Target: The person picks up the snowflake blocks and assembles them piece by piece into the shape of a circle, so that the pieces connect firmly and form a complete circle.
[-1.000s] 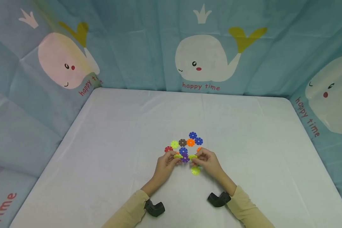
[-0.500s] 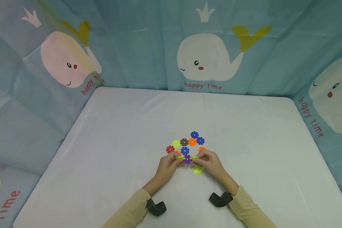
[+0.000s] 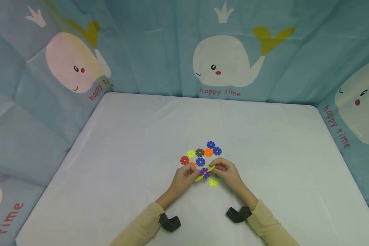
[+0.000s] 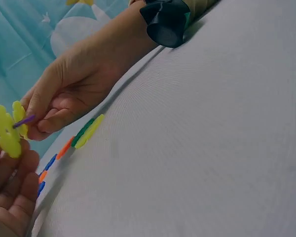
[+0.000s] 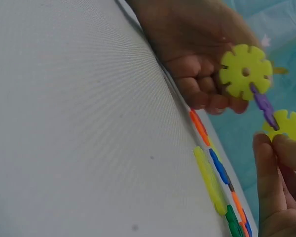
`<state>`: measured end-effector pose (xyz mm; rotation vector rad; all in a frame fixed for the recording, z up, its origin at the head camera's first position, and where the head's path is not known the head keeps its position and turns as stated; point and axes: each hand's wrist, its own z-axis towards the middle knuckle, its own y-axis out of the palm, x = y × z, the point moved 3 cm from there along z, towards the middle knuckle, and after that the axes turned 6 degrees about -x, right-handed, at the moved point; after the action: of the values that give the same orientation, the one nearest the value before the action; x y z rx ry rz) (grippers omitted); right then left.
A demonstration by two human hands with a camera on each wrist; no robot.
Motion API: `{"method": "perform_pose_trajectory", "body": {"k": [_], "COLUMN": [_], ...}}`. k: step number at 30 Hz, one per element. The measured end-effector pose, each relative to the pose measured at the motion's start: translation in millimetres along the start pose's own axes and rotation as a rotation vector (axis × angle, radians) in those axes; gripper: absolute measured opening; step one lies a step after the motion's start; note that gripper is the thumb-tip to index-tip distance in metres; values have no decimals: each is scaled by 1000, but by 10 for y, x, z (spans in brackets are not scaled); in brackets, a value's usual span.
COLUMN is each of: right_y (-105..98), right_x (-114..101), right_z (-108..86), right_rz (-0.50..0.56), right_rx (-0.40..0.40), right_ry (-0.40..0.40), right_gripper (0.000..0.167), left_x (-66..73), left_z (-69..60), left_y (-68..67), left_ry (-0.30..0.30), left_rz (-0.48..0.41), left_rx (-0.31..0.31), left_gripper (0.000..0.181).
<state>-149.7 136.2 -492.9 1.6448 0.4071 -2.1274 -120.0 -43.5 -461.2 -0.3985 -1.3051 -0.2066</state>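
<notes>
A purple notched disc (image 3: pixel 204 173) has a yellow notched disc slotted into it on either side, and the joined piece is held above the table. My left hand (image 3: pixel 184 177) holds the left yellow disc (image 5: pixel 245 72), whose face shows in the right wrist view, with fingers partly hidden behind it. Between thumb and fingers, my right hand (image 3: pixel 228 173) pinches the right yellow disc (image 5: pixel 286 125). The purple disc appears edge-on between the two yellow ones in both wrist views.
Loose discs lie flat just beyond the hands: red (image 3: pixel 185 160), brown (image 3: pixel 200 152), orange (image 3: pixel 208 152), and several blue and yellow ones. A yellow disc (image 3: pixel 213 182) and a partly covered green disc (image 4: pixel 82 131) lie near the right hand. Whale-print cloth (image 3: pixel 160 61) surrounds the white table (image 3: pixel 135 143).
The joined discs have turned from level to slanted, left end lower and right end higher. Both hands keep their hold. The whole head view has shifted slightly.
</notes>
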Motion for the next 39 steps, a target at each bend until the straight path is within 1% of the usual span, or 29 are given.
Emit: {"method": "perform_pose_trajectory", "body": {"k": [1,3,5,10,12,15,19,22,25,28,31,33,36,39], "right_y": [8,22,45,108,119,109,58,27,12,8,16,33,70,103], "right_x": [-2,-13,-52,-176,-196,-185,-111,-71,-65,-70,-86,-117,-186,-253], "right_z": [-5,-13,-10,6,10,15,24,18,7,3,7,11,18,24], "right_rz": [6,12,4,-54,-73,-80,-73,-84,-99,-99,-84,-83,-107,-133], "right_rx": [-11,-24,-33,-59,-66,-54,-16,15,42,49,30,8,-14,-19], "right_ry": [0,-7,-26,-52,-55,-59,-58,-60,-67,-76,-75,-72,-48,-13], "right_gripper": [10,12,13,12,11,13,13,9,6,7,10,13,15,14], "left_x": [-10,-25,-33,-50,-48,-36,-12,-7,-19,-45,-78,-93,-92,-88], "left_z": [0,2,6,5,3,2,10,10,6,8,11,9,5,4], "left_y": [2,10,20,35,30,18,0,-8,-11,-16,-19,-18,-15,-16], "left_ry": [-15,-23,-27,-37,-33,-13,19,18,-2,-39,-94,-121,-132,-133], "left_rz": [-9,-22,-17,28,41,46,50,51,47,2,-53,-67,-67,-68], "left_rx": [-13,-41,-58,-68,-59,-29,14,29,27,23,18,7,-12,-15], "left_gripper": [9,8,7,8,7,6,3,3,3,3,6,7,8,8]}}
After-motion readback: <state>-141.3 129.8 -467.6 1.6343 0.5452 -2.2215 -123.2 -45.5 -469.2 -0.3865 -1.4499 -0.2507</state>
